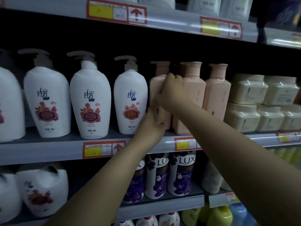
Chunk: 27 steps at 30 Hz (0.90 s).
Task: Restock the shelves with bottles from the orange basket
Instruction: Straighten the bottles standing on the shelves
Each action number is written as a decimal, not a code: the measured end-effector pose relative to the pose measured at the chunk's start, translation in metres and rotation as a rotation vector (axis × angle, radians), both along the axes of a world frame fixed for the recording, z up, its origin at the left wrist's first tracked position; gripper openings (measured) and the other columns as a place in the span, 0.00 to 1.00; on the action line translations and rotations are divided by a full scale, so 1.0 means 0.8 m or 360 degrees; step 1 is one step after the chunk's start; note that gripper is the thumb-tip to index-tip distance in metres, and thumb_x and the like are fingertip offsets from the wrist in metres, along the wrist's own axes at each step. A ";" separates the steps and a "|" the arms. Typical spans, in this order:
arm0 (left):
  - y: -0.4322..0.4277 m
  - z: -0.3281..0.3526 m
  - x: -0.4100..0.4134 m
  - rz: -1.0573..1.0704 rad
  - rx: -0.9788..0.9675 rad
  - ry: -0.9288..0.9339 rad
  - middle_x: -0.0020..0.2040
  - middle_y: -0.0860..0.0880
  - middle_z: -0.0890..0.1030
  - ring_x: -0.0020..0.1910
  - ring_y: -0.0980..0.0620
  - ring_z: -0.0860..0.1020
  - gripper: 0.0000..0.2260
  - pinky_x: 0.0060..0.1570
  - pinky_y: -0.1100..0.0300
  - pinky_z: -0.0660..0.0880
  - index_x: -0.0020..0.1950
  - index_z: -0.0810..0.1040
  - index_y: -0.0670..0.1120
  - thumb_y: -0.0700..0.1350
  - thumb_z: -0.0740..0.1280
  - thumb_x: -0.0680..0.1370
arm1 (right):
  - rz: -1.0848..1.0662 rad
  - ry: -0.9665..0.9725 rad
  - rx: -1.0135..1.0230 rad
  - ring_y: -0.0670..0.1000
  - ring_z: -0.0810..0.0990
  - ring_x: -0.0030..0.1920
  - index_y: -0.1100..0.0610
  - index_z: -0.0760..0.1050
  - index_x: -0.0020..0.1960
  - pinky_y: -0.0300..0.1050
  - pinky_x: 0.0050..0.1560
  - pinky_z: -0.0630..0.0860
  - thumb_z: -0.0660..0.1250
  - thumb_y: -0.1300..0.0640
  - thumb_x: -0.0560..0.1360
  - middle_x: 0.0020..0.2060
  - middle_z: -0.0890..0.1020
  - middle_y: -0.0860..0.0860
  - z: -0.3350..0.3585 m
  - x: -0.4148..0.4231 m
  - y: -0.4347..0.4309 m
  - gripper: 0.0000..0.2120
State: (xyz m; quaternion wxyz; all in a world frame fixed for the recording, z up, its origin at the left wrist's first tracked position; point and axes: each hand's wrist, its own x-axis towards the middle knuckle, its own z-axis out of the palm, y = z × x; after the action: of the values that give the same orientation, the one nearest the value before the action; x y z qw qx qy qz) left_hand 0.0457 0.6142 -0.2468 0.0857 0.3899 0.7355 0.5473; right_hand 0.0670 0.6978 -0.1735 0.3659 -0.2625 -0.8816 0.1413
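On the middle shelf (48,150), at the left end of a row of three matching bottles, a pink bottle (157,83) stands upright between both hands. The left hand (152,123) curls round its lower body from the left, fingers wrapped onto the front. The right hand (171,93) grips it higher up, fingers bent over the shoulder and front face just under the neck. The base is partly hidden by the left hand, so I cannot tell whether it sits fully on the shelf. The bottle is smooth matte plastic, square-shouldered and flat-sided, with a flat-topped pump cap, and it touches or nearly touches its pink neighbours (194,88) on the right. To its left stand rounded, glossy white pump bottles (91,103) with red flower labels. Further right, cream square tubs (247,92) are stacked two high. The shelf is pale grey with a front strip holding red and yellow price tags (104,149). On the shelf below are white and purple bottles (181,173), and another shelf (171,22) runs above. The aisle is dim, with the back of the shelving in deep shadow.
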 end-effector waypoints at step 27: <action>0.015 -0.024 0.010 0.0155 0.0269 0.0093 0.65 0.52 0.73 0.55 0.59 0.71 0.23 0.49 0.65 0.68 0.72 0.64 0.53 0.37 0.59 0.79 | 0.0104 0.0056 0.0096 0.59 0.74 0.57 0.63 0.64 0.66 0.41 0.45 0.63 0.65 0.46 0.76 0.65 0.64 0.61 0.007 0.012 0.004 0.27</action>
State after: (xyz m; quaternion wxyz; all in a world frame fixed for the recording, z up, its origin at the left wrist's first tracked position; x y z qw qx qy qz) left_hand 0.0537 0.6260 -0.2659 0.0044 0.3754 0.7069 0.5995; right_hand 0.0763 0.7011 -0.1675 0.3843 -0.2200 -0.8869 0.1313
